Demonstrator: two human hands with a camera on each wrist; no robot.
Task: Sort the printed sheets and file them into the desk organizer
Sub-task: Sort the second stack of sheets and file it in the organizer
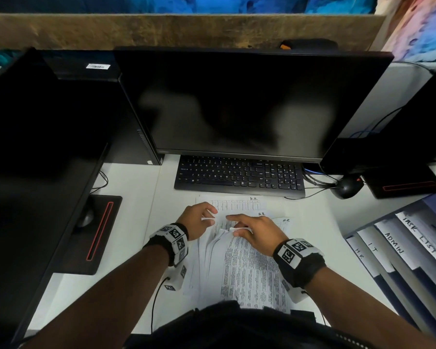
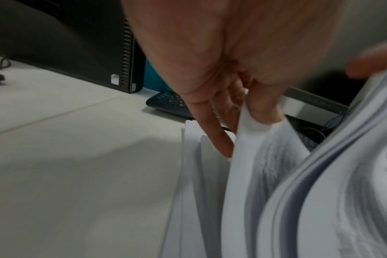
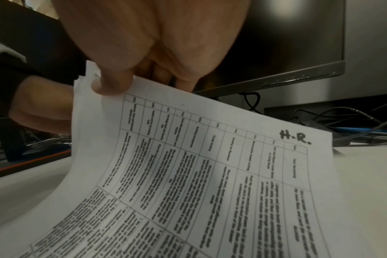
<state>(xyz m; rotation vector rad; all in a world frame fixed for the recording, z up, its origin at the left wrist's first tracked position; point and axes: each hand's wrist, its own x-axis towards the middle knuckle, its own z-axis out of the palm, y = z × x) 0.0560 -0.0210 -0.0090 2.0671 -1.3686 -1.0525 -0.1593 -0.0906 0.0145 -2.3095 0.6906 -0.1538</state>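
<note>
Two hands (image 1: 199, 219), one keyboard (image 1: 239, 176), one mouse (image 1: 346, 187).

The left hand (image 2: 221, 61) reaches down from the top of the picture into a fanned stack of printed sheets (image 2: 265, 192) at the right. Its thumb and fingers (image 2: 216, 136) pinch the top edge of one lifted sheet — the others bow up beside it. The white desk (image 2: 77, 157) spreads to the left; far off stand a black computer tower (image 2: 88, 48) and a keyboard (image 2: 168, 103).

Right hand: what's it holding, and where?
The right hand pinches the top printed sheet, marked H.R., at its far edge, near the left corner.
</note>
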